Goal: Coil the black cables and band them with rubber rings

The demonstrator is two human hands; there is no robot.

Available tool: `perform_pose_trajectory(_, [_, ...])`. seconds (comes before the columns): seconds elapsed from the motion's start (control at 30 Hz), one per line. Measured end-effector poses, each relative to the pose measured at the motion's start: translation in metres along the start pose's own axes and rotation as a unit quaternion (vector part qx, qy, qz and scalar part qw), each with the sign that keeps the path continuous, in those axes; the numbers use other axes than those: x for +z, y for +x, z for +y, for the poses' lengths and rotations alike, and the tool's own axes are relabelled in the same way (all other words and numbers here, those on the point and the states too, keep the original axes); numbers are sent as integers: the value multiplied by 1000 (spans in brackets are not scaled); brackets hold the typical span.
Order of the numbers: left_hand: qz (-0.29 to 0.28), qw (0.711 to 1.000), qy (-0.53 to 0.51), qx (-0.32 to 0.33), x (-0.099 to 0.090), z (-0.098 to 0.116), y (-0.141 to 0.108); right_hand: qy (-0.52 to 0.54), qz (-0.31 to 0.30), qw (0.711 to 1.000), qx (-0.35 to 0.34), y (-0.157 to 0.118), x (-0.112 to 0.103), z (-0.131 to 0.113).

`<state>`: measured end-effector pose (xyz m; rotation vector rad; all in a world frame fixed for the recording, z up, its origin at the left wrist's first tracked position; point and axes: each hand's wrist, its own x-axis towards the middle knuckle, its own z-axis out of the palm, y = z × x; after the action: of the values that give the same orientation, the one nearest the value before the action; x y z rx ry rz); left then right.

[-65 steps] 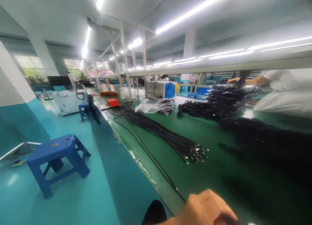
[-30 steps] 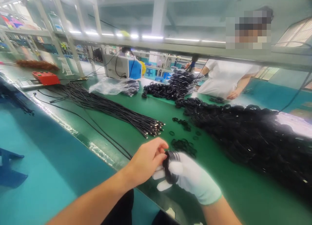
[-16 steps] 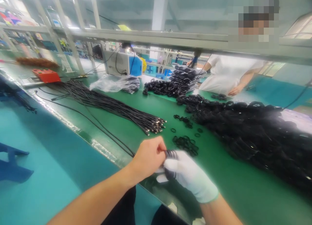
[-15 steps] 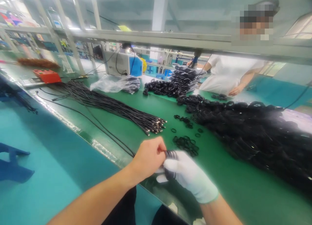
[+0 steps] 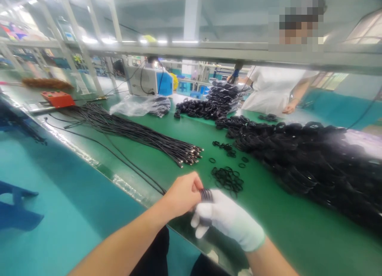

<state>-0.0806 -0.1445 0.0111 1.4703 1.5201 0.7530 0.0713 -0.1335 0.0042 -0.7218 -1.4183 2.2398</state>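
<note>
Near the front edge of the green table, my gloved right hand (image 5: 227,218) is wrapped round a coiled black cable (image 5: 206,195). My bare left hand (image 5: 183,193) is closed against the coil's left side, its fingertips on the cable. Two strands of black cable (image 5: 131,164) run from my left hand toward the far left. Just beyond my hands lies a small pile of black rings (image 5: 227,179). A long bundle of straight black cables (image 5: 143,136) with metal ends stretches across the table on the left.
A large heap of coiled black cables (image 5: 298,156) fills the right side. Further back are bagged coils (image 5: 223,94), a plastic bag (image 5: 131,105), a blue-and-white machine (image 5: 149,80) and a red box (image 5: 58,98). A person in white (image 5: 268,89) stands across the table, under a metal rail (image 5: 185,49).
The coil has turned slightly in my hands, and the fingers of my right hand have shifted round it. Across the table, the person's hand and body have moved a little to the left.
</note>
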Motion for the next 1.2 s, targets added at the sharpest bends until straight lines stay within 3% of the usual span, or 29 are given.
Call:
perform_pose_trajectory(0.17, [5, 997, 37, 69, -7, 1, 7, 75, 18, 997, -28, 3, -2, 6])
perform_pose_trajectory(0.27, [31, 994, 44, 97, -6, -2, 8, 95, 0, 995, -19, 5, -3, 10])
perform_pose_trajectory(0.47, [84, 984, 86, 128, -8, 1, 0, 146, 31, 988, -30, 10, -13, 14])
perform_pose_trajectory(0.7, [20, 950, 198, 240, -1, -5, -24, 170, 23, 978, -117, 13, -19, 15])
perform_pose_trajectory(0.87, [37, 983, 63, 166, -19, 3, -16, 179, -41, 983, -20, 7, -24, 13])
perform_pose_trajectory(0.97, [38, 980, 108, 162, -22, 11, -7, 131, -37, 991, -13, 7, -22, 13])
perform_pose_trajectory(1.2, [113, 947, 194, 230, 3, 1, 0, 128, -36, 991, -22, 11, -15, 16])
